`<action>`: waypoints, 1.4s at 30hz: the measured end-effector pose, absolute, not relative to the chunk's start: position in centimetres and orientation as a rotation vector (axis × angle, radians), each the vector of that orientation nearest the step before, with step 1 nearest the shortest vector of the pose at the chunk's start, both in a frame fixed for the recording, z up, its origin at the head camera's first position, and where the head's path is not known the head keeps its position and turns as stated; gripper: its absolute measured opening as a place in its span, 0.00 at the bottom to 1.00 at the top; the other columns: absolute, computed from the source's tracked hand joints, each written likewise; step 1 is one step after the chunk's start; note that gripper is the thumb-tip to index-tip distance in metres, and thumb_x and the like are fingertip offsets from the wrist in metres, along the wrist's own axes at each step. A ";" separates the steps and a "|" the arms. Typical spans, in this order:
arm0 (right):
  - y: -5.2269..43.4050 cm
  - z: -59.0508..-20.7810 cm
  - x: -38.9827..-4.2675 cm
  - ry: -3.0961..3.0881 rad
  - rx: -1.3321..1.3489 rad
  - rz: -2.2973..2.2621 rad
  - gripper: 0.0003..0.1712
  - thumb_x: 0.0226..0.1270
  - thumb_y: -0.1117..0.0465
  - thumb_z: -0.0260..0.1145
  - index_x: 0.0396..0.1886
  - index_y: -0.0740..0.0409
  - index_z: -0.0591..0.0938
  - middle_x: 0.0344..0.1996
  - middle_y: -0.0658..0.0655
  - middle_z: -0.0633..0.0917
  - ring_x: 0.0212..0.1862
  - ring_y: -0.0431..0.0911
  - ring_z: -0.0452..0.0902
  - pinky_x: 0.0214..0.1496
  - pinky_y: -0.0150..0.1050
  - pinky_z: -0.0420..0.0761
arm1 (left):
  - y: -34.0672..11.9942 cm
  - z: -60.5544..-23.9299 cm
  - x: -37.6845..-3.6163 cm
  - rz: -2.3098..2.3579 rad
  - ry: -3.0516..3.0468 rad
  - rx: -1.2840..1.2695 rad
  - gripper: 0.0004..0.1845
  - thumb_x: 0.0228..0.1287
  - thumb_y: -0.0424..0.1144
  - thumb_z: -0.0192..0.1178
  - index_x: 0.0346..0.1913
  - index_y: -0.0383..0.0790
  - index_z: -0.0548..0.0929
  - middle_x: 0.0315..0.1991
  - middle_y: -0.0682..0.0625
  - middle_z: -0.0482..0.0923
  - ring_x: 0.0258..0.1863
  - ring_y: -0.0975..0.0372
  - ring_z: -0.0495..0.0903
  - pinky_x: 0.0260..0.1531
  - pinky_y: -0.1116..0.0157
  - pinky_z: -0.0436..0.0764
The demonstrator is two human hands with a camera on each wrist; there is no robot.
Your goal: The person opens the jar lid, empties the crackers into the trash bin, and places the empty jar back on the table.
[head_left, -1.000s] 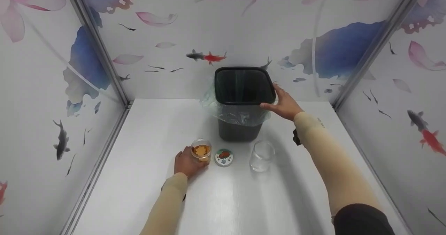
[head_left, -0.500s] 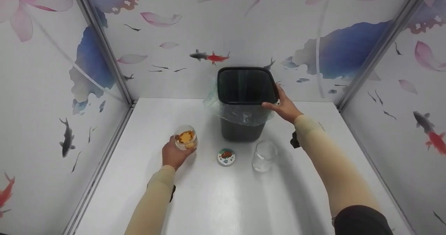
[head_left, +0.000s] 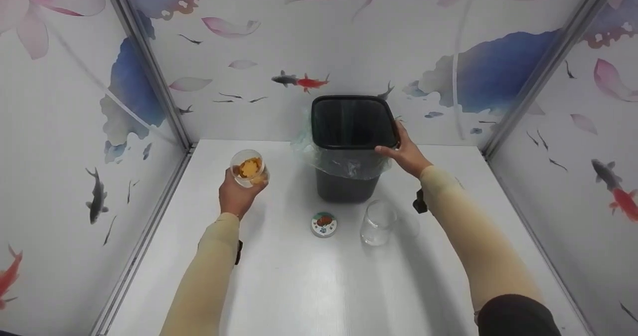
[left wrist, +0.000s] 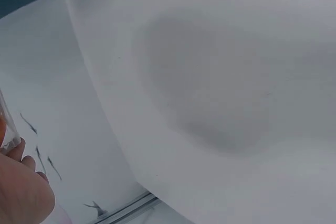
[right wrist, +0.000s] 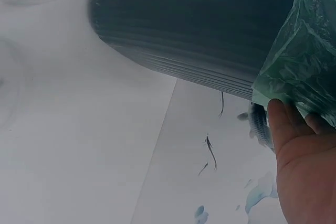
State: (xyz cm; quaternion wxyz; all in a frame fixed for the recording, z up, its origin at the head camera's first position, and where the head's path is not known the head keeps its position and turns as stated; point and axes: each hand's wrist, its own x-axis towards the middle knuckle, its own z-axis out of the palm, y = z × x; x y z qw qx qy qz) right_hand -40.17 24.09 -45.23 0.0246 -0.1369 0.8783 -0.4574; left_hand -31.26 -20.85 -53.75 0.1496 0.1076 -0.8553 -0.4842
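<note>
My left hand (head_left: 237, 195) grips a clear jar (head_left: 248, 168) with orange and yellow pieces inside. It seems to be off the table, left of a black trash bin (head_left: 344, 184); only its edge shows in the left wrist view. My right hand (head_left: 408, 154) holds the bin at its right front corner, thumb at the front rim and fingers along the side. In the right wrist view the fingertips touch the greenish plastic bag (right wrist: 307, 61) that hangs over the bin's outside; some fingers are partly hidden.
A small round lid or tin (head_left: 324, 225) with a printed top lies on the white table (head_left: 309, 286) before the bin. Right of it stands a clear, empty-looking glass (head_left: 377, 225). Patterned panels (head_left: 239, 116) close in the back and sides.
My left hand has carried the jar from beside the round lid or tin, leftward and away from me. My right hand stays at the bin's corner.
</note>
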 end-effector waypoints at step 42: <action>24.1 -45.1 -40.0 2.745 -0.346 -1.344 0.64 0.60 0.32 0.67 0.81 0.42 0.35 0.80 0.59 0.45 0.77 0.59 0.44 0.74 0.61 0.49 | -13.0 -39.4 -37.9 -0.788 -2.483 -0.128 0.41 0.47 0.56 0.75 0.64 0.47 0.72 0.51 0.53 0.76 0.60 0.57 0.70 0.71 0.59 0.57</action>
